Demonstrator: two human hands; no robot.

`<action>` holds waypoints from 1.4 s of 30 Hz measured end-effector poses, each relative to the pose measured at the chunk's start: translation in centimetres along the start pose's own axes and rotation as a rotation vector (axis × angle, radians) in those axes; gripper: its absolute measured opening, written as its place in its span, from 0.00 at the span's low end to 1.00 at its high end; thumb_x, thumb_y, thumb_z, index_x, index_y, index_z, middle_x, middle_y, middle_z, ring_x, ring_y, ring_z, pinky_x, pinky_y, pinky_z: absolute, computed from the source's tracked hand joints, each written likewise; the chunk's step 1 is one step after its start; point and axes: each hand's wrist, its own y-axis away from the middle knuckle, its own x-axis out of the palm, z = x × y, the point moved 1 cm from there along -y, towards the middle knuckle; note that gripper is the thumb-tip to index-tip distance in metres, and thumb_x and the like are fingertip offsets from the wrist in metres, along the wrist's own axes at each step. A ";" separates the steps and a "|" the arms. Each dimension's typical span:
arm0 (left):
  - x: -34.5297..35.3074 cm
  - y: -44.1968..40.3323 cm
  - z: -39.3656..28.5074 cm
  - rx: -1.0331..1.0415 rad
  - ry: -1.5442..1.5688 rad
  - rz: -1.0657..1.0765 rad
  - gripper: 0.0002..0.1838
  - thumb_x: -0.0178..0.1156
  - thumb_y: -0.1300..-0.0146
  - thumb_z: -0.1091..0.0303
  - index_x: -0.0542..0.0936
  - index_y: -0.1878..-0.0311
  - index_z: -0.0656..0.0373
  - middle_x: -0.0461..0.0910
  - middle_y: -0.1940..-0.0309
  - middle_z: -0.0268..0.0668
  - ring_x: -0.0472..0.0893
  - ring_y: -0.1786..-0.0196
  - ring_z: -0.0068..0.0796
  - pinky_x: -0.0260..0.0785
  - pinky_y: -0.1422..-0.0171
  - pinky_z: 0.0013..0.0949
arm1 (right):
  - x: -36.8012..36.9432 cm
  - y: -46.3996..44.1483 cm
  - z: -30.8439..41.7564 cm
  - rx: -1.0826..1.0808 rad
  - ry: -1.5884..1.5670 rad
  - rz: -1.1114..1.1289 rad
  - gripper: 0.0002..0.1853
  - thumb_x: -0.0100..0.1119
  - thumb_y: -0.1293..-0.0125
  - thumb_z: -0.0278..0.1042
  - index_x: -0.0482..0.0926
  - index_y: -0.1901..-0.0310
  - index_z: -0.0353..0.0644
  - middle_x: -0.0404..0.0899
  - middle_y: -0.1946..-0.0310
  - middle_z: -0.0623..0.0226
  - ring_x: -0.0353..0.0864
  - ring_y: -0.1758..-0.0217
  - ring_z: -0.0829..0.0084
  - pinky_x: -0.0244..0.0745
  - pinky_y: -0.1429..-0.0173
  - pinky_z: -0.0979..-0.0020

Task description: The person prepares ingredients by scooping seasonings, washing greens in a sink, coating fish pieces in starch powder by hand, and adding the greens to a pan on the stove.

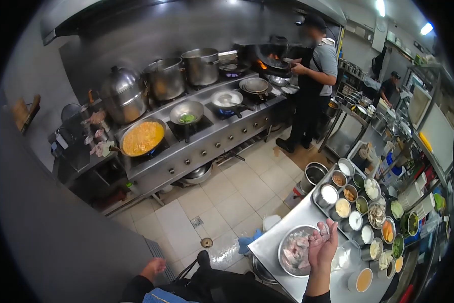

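Note:
My right hand [322, 246] is raised palm up, fingers apart and slightly bent, with nothing in it. It hangs in front of the right side of a metal bowl [293, 252] of raw, pale pink pieces, meat or fish. Right of my wrist is a clear plastic container [344, 254] with something white inside. A tub of orange-brown liquid [361, 281] stands nearer to me. My left hand [155, 267] hangs low at my left side, above the floor and away from the table. Its fingers are curled together, and nothing shows in them.
Several metal tins of ingredients [356, 219] crowd the steel table [267, 246]. Across the tiled floor [235, 184] runs a stove [199, 156] with large pots and a pan of orange food [143, 138]. A co-worker [315, 76] holds a wok [272, 61] over flames.

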 end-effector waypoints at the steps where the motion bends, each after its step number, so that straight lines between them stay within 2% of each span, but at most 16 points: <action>1: -0.2 1.5 -0.5 -0.002 -0.042 -0.035 0.14 0.63 0.36 0.62 0.76 0.49 0.53 0.79 0.62 0.34 0.81 0.64 0.31 0.75 0.63 0.37 | 1.0 -0.5 -0.9 0.020 -0.020 0.013 0.24 0.56 0.29 0.57 0.68 0.45 0.46 0.74 0.61 0.67 0.73 0.66 0.74 0.70 0.65 0.74; 3: -1.1 1.1 -3.0 -0.013 -0.055 -0.073 0.20 0.65 0.39 0.69 0.73 0.45 0.53 0.79 0.64 0.34 0.81 0.67 0.31 0.76 0.65 0.36 | 4.4 -0.6 -2.7 0.036 -0.086 0.017 0.25 0.57 0.30 0.57 0.68 0.45 0.46 0.73 0.61 0.67 0.73 0.67 0.74 0.69 0.65 0.73; 8: -3.4 -2.7 -11.9 0.107 -0.030 -0.003 0.19 0.66 0.39 0.69 0.74 0.45 0.53 0.80 0.62 0.34 0.82 0.65 0.30 0.76 0.65 0.34 | 11.8 -1.3 -6.9 0.063 -0.197 0.058 0.24 0.58 0.32 0.59 0.69 0.49 0.47 0.73 0.62 0.67 0.72 0.68 0.74 0.67 0.65 0.73; 13: -0.9 -1.6 -24.3 0.190 -0.069 0.093 0.20 0.66 0.39 0.68 0.74 0.44 0.54 0.80 0.60 0.34 0.82 0.64 0.28 0.75 0.64 0.31 | 14.7 -1.8 -9.2 -0.003 -0.236 0.071 0.25 0.57 0.32 0.60 0.70 0.48 0.46 0.77 0.63 0.64 0.76 0.69 0.72 0.69 0.68 0.72; 15: 0.3 -3.8 -27.2 0.269 -0.018 0.206 0.23 0.68 0.42 0.68 0.74 0.43 0.55 0.80 0.58 0.33 0.82 0.62 0.27 0.75 0.61 0.31 | 15.3 -1.5 -9.0 -0.016 -0.262 0.021 0.25 0.55 0.30 0.60 0.70 0.49 0.45 0.77 0.64 0.63 0.77 0.70 0.71 0.70 0.68 0.71; 18: 2.5 -4.7 -31.4 0.333 -0.123 0.207 0.26 0.70 0.42 0.66 0.73 0.42 0.56 0.80 0.56 0.33 0.82 0.61 0.26 0.74 0.60 0.30 | 15.5 -2.0 -8.6 -0.075 -0.335 0.032 0.25 0.53 0.30 0.60 0.72 0.51 0.43 0.78 0.64 0.60 0.76 0.71 0.70 0.70 0.68 0.71; 22: 5.2 -8.1 -33.4 0.403 -0.260 0.120 0.24 0.71 0.44 0.63 0.76 0.45 0.56 0.80 0.56 0.35 0.81 0.57 0.29 0.74 0.55 0.32 | 14.4 -4.8 -8.1 -0.109 -0.379 0.009 0.28 0.56 0.32 0.62 0.68 0.47 0.44 0.76 0.65 0.61 0.75 0.69 0.70 0.69 0.69 0.71; 24: 5.2 -10.7 -33.4 0.635 -0.546 -0.039 0.22 0.71 0.48 0.60 0.79 0.50 0.57 0.81 0.55 0.39 0.81 0.53 0.36 0.74 0.49 0.35 | 14.3 -7.0 -8.2 -0.118 -0.407 -0.019 0.29 0.56 0.32 0.63 0.68 0.46 0.43 0.76 0.65 0.60 0.75 0.70 0.70 0.69 0.69 0.71; 25: 4.7 -10.7 -33.7 0.636 -0.537 -0.064 0.22 0.71 0.48 0.60 0.79 0.50 0.57 0.81 0.55 0.39 0.81 0.53 0.36 0.74 0.49 0.35 | 14.3 -8.2 -8.6 -0.113 -0.413 -0.010 0.30 0.56 0.32 0.63 0.68 0.46 0.43 0.76 0.64 0.60 0.74 0.70 0.70 0.69 0.69 0.71; 27: 5.7 -9.0 -34.8 0.775 -0.914 -0.096 0.23 0.72 0.52 0.58 0.81 0.54 0.57 0.81 0.53 0.44 0.80 0.49 0.43 0.73 0.43 0.39 | 14.6 -10.0 -8.9 -0.092 -0.448 0.038 0.31 0.56 0.33 0.64 0.68 0.46 0.43 0.76 0.63 0.58 0.73 0.70 0.70 0.69 0.68 0.71; 30: 5.3 -10.2 -34.8 0.753 -1.133 -0.054 0.26 0.73 0.54 0.55 0.81 0.52 0.56 0.80 0.51 0.47 0.78 0.46 0.46 0.72 0.40 0.40 | 16.4 -11.0 -9.1 -0.070 -0.477 0.049 0.31 0.56 0.33 0.64 0.69 0.46 0.42 0.77 0.61 0.56 0.72 0.70 0.68 0.69 0.67 0.70; 34: 3.7 -14.6 -35.2 0.618 -1.186 0.052 0.27 0.75 0.55 0.57 0.81 0.51 0.57 0.80 0.51 0.48 0.77 0.45 0.48 0.70 0.38 0.43 | 16.4 -11.7 -8.6 -0.131 -0.560 0.033 0.32 0.55 0.33 0.66 0.68 0.44 0.43 0.75 0.59 0.56 0.71 0.68 0.68 0.69 0.66 0.68; 38: 8.2 -8.0 -42.8 0.595 -1.099 0.148 0.22 0.69 0.47 0.66 0.77 0.50 0.62 0.77 0.50 0.47 0.77 0.44 0.48 0.68 0.39 0.45 | 16.3 -9.5 -9.2 -0.227 -0.636 -0.135 0.30 0.55 0.32 0.64 0.68 0.45 0.44 0.74 0.60 0.56 0.71 0.67 0.68 0.68 0.65 0.68; 39: 8.6 -9.8 -43.4 0.610 -1.144 0.190 0.22 0.69 0.47 0.66 0.77 0.50 0.62 0.77 0.50 0.47 0.77 0.44 0.48 0.68 0.39 0.45 | 16.3 -9.2 -9.3 -0.218 -0.621 -0.121 0.28 0.52 0.31 0.64 0.70 0.48 0.45 0.75 0.61 0.59 0.71 0.67 0.69 0.68 0.63 0.69; 41: 8.7 -13.2 -44.1 0.819 -1.242 -0.034 0.22 0.67 0.47 0.71 0.74 0.48 0.61 0.71 0.44 0.49 0.72 0.39 0.50 0.66 0.36 0.48 | 15.6 -8.6 -10.0 -0.201 -0.576 -0.102 0.24 0.50 0.29 0.63 0.73 0.52 0.47 0.75 0.62 0.63 0.72 0.67 0.71 0.67 0.62 0.71; 42: 9.8 -14.3 -45.0 0.844 -1.265 0.000 0.22 0.67 0.47 0.71 0.74 0.48 0.61 0.71 0.44 0.49 0.72 0.39 0.50 0.66 0.36 0.48 | 15.5 -8.1 -10.1 -0.191 -0.560 -0.153 0.23 0.50 0.28 0.62 0.72 0.52 0.47 0.75 0.62 0.64 0.72 0.67 0.72 0.67 0.62 0.71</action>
